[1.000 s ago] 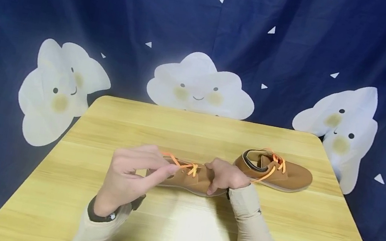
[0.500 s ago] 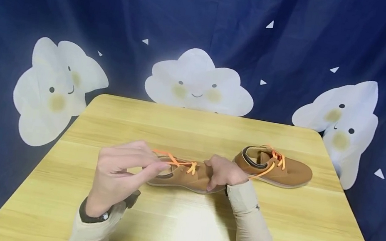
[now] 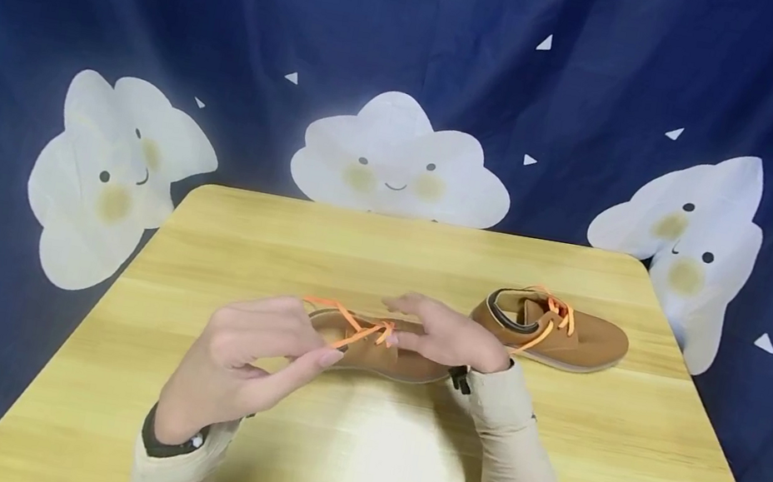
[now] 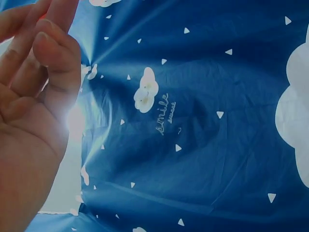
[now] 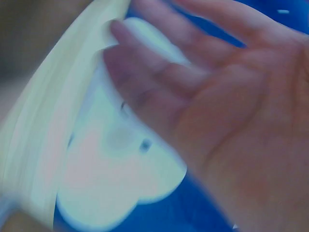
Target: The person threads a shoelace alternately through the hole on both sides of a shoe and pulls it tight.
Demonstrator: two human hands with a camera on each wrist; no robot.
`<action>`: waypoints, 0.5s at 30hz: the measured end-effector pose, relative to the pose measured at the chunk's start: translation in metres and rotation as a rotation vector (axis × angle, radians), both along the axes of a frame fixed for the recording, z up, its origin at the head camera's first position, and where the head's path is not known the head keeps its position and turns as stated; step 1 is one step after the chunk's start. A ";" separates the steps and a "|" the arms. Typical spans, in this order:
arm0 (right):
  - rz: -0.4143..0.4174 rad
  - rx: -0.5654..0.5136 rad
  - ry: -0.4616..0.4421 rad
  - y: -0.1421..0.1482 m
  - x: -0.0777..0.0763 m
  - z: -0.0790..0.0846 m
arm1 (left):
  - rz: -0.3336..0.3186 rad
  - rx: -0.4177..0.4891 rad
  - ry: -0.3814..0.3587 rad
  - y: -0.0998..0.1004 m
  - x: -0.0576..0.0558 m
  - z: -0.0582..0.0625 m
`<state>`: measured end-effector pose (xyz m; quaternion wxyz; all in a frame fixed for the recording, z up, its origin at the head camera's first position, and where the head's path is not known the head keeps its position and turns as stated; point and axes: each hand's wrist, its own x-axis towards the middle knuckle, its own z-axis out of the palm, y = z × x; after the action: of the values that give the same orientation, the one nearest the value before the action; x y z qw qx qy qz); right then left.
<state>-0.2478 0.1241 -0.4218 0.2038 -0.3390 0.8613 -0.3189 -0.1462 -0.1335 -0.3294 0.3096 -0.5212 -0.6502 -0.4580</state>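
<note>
A brown shoe (image 3: 368,358) lies on the table, its toe pointing right, with an orange shoelace (image 3: 357,339) crossing its top. Between thumb and fingers, my left hand (image 3: 254,355) pinches one end of that lace and draws it out over the shoe's opening. My right hand (image 3: 449,335) is over the toe part, fingers extended, fingertips right at the knotted part of the lace. The left wrist view has the left hand (image 4: 36,111) at its left edge, a speck of orange between the fingers. In the right wrist view the right hand (image 5: 227,101) is blurred, its fingers loosely spread.
A second brown shoe (image 3: 591,341) with orange laces stands behind and to the right, toe to the right. The light wooden table (image 3: 384,257) ends at a dark blue curtain (image 3: 361,18) with cloud faces.
My right hand has let go of the shoe's toe and risen toward the knot, fingers opening out. My left hand has drawn the lace end left, then dipped slightly lower, still pinching it.
</note>
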 end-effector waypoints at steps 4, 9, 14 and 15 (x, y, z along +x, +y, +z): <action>0.145 -0.260 0.052 -0.018 0.011 0.017 | -0.004 -0.029 0.054 0.003 -0.001 0.002; 0.308 -0.397 0.014 -0.033 0.024 0.025 | 0.002 -0.049 0.098 0.005 -0.001 0.002; 0.349 -0.481 -0.108 -0.033 0.028 0.026 | 0.008 -0.063 0.095 0.006 0.000 0.002; 0.352 -0.503 -0.116 -0.032 0.028 0.026 | 0.009 -0.066 0.091 0.005 0.000 0.002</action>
<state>-0.2196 0.0919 -0.3960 0.2146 -0.5038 0.6704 -0.5007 -0.1463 -0.1281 -0.3277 0.3233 -0.5486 -0.6525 -0.4108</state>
